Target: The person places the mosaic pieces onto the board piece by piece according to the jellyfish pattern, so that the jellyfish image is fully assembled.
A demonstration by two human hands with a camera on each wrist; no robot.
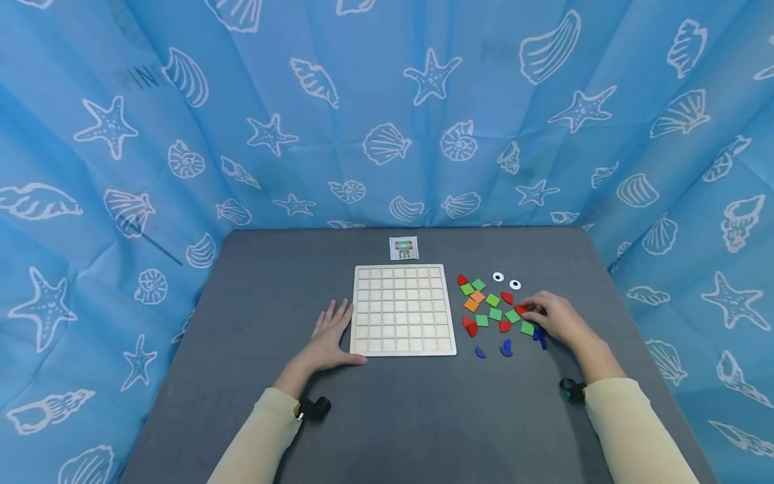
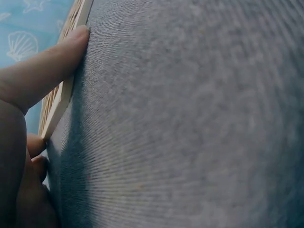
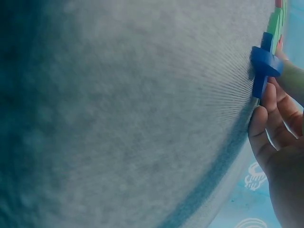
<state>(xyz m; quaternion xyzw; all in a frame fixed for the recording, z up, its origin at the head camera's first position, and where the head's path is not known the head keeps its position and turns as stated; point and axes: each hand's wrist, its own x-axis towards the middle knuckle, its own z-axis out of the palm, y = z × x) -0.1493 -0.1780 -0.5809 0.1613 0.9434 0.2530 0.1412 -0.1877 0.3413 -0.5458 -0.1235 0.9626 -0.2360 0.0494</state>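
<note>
A pale wooden board (image 1: 402,294) with a grid of square recesses lies flat on the grey table. My left hand (image 1: 326,343) rests at its lower left corner, fingers extended along the left edge and thumb against the front edge; the left wrist view shows the thumb (image 2: 57,64) at the board's side. Right of the board, my right hand (image 1: 557,318) pinches a red wedge-shaped piece (image 1: 520,310) between thumb and forefinger, among the loose pieces. Blue pieces (image 3: 265,61) lie beside its other fingers in the right wrist view.
Several green squares (image 1: 495,314), orange squares (image 1: 471,305), red wedges (image 1: 504,327) and blue pieces (image 1: 506,347) are scattered right of the board. Two white eye discs (image 1: 514,284) lie behind them. A small picture card (image 1: 403,248) sits behind the board, before a blue curtain (image 1: 363,181).
</note>
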